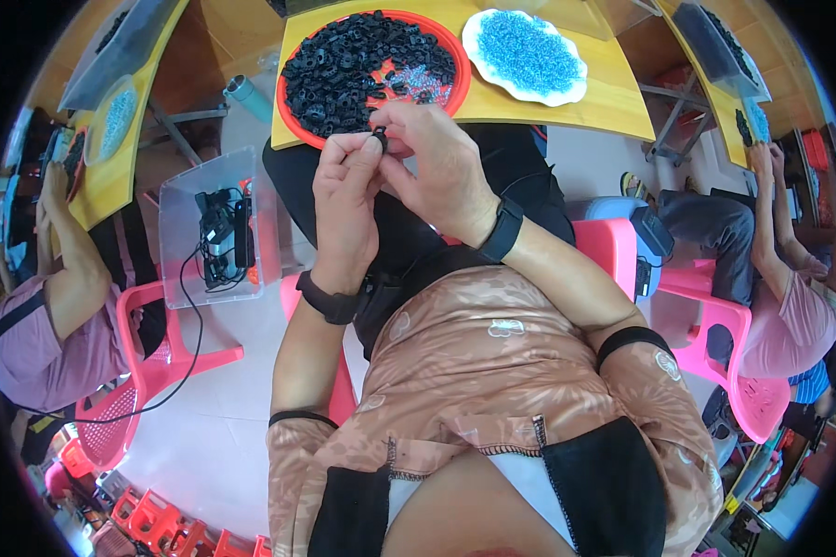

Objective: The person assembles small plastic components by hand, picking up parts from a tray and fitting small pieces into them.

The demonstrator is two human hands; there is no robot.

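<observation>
Just off the near rim of a round red tray [465, 58], my two hands meet at a small black plastic part [380, 136]. My left hand [346, 200] pinches it between thumb and forefinger. From the other side, my right hand [441, 167] bends its fingers in and closes on the same part; its fingertips are partly hidden. A heap of similar black plastic parts [353, 70] fills much of the tray. Small clear pieces [423, 84] lie at the tray's right side. Many small clear-blue pieces [525, 51] cover a white scalloped plate [474, 37] to the right.
The tray and plate stand on a yellow table [613, 102]. On the left are a clear plastic bin [176, 241] with black devices and cables, and a green bottle [248, 97]. Seated people work at tables left and right, on pink chairs [729, 320].
</observation>
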